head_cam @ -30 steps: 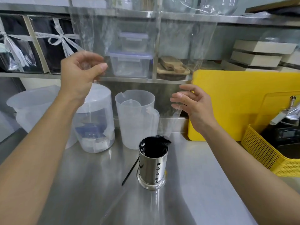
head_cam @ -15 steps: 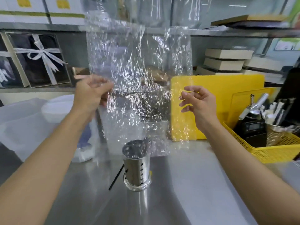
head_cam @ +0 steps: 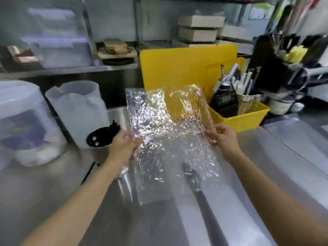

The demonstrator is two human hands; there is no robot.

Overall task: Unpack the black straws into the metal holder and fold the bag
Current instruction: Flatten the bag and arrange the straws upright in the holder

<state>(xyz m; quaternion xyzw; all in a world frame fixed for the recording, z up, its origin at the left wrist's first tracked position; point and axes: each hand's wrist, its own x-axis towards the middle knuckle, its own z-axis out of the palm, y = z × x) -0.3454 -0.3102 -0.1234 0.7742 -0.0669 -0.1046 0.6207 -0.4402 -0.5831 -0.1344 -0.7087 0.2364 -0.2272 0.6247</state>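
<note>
Both hands' fingers (head_cam: 132, 139) pinch the crinkled clear bag (head_cam: 170, 132) over the steel counter (head_cam: 230, 201) below cluttered shelves (head_cam: 71, 70)

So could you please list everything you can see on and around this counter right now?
bag: one, clear and crinkled, held above the counter between both hands
holder: one, metal, full of black straws, partly behind the left hand
loose straw: one, black, lying on the counter left of the left forearm
counter: one, steel
jugs: two, frosted white, far left
cutting board: one, yellow, upright at the back
basket: one, yellow, right, holding tools
boxes: a stack, pale, on the shelf
left hand: pinching the bag's left edge
right hand: pinching the bag's right edge
</note>
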